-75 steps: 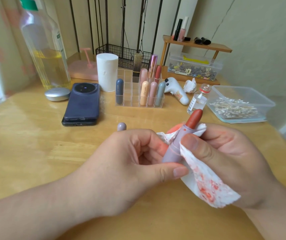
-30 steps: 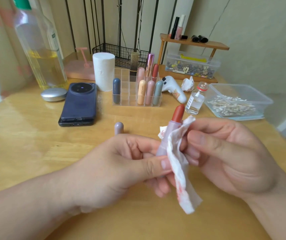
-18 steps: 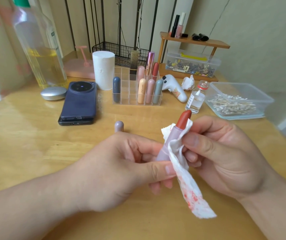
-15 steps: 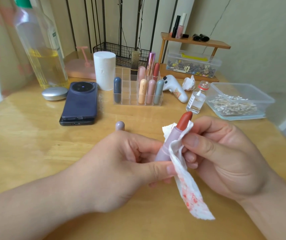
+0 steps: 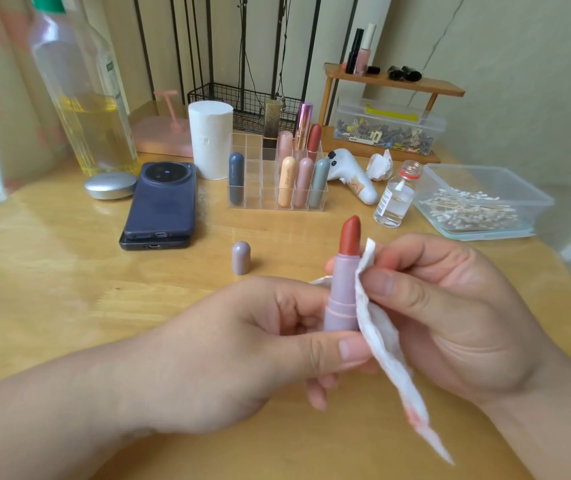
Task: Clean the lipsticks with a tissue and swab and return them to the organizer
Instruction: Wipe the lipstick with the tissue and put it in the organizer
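From above, the left hand grips the lilac lipstick upright over the table while the right hand pinches the stained tissue against its collar. Better to wipe with a clean patch of tissue and press lightly, sparing the bullet; its cap waits before the organizer.

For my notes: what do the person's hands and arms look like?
The left hand and right hand are bare: no gloves, rings or watch, and no sleeves in view on either arm. Visible nails are short and unpainted.
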{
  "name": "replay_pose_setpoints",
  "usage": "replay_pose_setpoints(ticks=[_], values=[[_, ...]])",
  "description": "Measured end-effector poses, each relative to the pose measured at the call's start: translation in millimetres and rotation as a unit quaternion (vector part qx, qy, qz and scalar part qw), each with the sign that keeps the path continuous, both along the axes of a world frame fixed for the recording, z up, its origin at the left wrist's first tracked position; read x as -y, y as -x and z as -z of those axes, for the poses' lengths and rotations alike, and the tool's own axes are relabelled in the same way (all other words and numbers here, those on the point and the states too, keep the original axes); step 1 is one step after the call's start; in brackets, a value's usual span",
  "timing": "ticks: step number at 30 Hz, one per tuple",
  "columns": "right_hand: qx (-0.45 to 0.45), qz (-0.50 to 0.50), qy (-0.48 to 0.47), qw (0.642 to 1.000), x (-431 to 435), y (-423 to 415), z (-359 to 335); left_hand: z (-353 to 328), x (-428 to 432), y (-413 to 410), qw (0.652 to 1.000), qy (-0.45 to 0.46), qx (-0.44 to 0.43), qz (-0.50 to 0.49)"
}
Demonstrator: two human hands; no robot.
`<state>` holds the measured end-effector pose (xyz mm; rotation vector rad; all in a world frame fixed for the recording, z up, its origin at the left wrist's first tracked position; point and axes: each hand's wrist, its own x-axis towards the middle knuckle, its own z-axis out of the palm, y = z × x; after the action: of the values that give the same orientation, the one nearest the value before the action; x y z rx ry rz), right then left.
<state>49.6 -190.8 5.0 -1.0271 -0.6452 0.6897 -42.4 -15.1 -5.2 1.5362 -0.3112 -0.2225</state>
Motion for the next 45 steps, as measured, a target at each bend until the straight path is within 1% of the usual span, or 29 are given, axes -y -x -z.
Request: replay_pose_setpoints(ticks=[3, 6, 8, 10, 12, 14, 20, 22, 25, 26, 30, 34, 37, 42, 44, 45], values=[[-0.037, -0.051, -0.035, 0.997, -0.1, -0.7, 0.6, 2.1, -2.7, -3.4, 0.999, 0.023, -0.007, 0.024], [-0.046, -0.052, -0.049, 0.996, -0.2, -1.8, 0.4, 4.7, -4.0, -4.4, 0.996, 0.063, -0.023, 0.049], [-0.022, -0.033, -0.046, 0.998, 1.5, -6.3, 0.2, 5.4, -3.3, -4.5, 0.99, 0.118, -0.042, 0.071], [0.022, -0.007, -0.03, 0.999, 3.8, -11.7, 0.0, 6.0, -3.8, -4.7, 0.982, 0.164, -0.051, 0.077], [0.055, 0.018, 0.0, 0.998, 6.4, -16.1, 0.0, 5.0, -5.0, -4.5, 0.978, 0.185, -0.046, 0.084], [0.081, 0.035, 0.037, 0.995, 9.0, -17.8, 1.0, 2.8, -5.9, -4.5, 0.977, 0.186, -0.038, 0.092], [0.131, 0.077, 0.068, 0.986, 5.0, -5.4, 1.1, 5.3, -3.5, -5.6, 0.985, 0.146, -0.04, 0.077], [0.103, 0.047, 0.065, 0.991, 3.4, -4.0, 2.1, 6.3, -2.6, -5.5, 0.986, 0.138, -0.049, 0.076], [0.015, -0.074, 0.029, 0.997, 2.0, -1.0, 1.0, 6.3, -2.0, -5.1, 0.986, 0.129, -0.058, 0.087], [0.004, -0.095, 0.033, 0.995, 1.8, -0.9, 1.3, 6.3, -1.9, -5.2, 0.986, 0.126, -0.061, 0.089], [0.022, -0.105, 0.074, 0.992, 2.5, -3.7, 3.5, 4.6, -2.9, -4.9, 0.988, 0.102, -0.073, 0.085], [0.018, -0.1, 0.062, 0.993, 0.8, 0.0, -0.6, 1.3, -7.4, -5.6, 0.996, 0.032, -0.068, 0.055], [0.02, -0.089, 0.059, 0.994, -0.6, 1.2, 0.7, -2.9, -6.8, -3.6, 0.999, -0.017, -0.052, -0.003], [0.083, -0.005, 0.113, 0.99, 0.0, 0.1, 4.2, -3.2, -2.0, 0.1, 0.987, -0.101, -0.049, -0.113], [0.09, 0.007, 0.119, 0.989, -0.2, -1.3, 2.9, 0.2, -4.7, -1.6, 0.988, -0.105, -0.041, -0.102], [0.093, 0.007, 0.122, 0.988, 0.5, -2.8, 2.1, 1.8, -6.3, -3.0, 0.993, -0.086, -0.042, -0.076]])
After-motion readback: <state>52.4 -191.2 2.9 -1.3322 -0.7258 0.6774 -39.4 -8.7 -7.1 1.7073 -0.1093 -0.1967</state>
